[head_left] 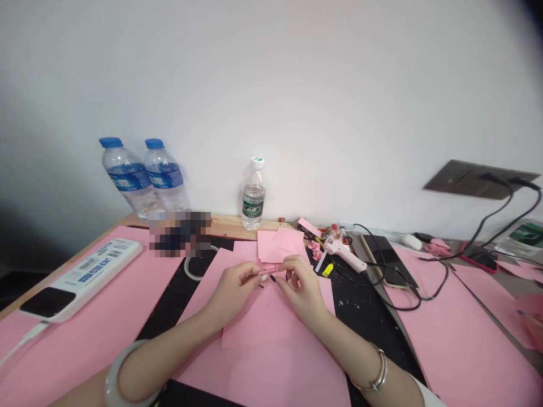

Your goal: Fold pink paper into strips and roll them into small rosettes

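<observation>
My left hand [237, 291] and my right hand [301, 288] meet over the middle of the desk. Between their fingertips is a small rolled or folded piece of pink paper [268, 271], pinched by both hands. Its exact shape is partly hidden by the fingers. Large pink sheets [271, 367] lie under my hands on a black mat [360, 316]. Just beyond my fingertips, small pink paper squares [282, 243] overlap one another.
A pink glue gun [343, 254] with black cables lies right of the squares, near a phone [388, 260]. A small bottle [253, 198] and two large bottles [163, 175] stand by the wall. A white power bank-like device [85, 280] lies left.
</observation>
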`<action>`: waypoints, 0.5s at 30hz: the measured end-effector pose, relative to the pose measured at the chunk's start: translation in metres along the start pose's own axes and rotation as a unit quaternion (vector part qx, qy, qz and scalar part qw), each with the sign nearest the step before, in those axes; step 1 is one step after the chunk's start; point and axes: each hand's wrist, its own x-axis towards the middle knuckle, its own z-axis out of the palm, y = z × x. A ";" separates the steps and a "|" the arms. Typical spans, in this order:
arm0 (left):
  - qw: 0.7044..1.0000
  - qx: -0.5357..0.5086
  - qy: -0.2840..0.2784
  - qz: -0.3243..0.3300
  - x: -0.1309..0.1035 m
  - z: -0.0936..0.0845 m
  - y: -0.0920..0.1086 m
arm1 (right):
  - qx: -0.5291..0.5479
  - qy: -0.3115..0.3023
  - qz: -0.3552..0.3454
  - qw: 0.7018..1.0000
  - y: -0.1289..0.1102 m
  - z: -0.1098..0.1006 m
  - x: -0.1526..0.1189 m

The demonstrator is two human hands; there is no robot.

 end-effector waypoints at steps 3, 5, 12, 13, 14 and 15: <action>1.000 0.006 0.003 0.000 0.000 0.000 0.002 | 0.000 0.000 -0.001 1.000 -0.001 0.000 0.000; 1.000 0.005 0.005 0.000 0.000 0.000 0.003 | 0.001 0.001 0.000 1.000 0.000 0.001 0.000; 1.000 -0.003 0.004 0.000 0.000 0.000 0.004 | -0.003 0.005 -0.002 1.000 0.000 0.001 0.000; 1.000 -0.002 0.004 0.000 0.000 0.000 0.004 | -0.003 0.008 -0.001 1.000 0.000 0.000 0.000; 1.000 0.000 0.004 0.000 0.000 0.000 0.004 | -0.004 0.009 -0.001 1.000 0.000 0.000 0.000; 1.000 0.003 0.004 0.001 0.000 0.001 0.004 | -0.005 0.009 -0.002 1.000 0.000 0.000 0.000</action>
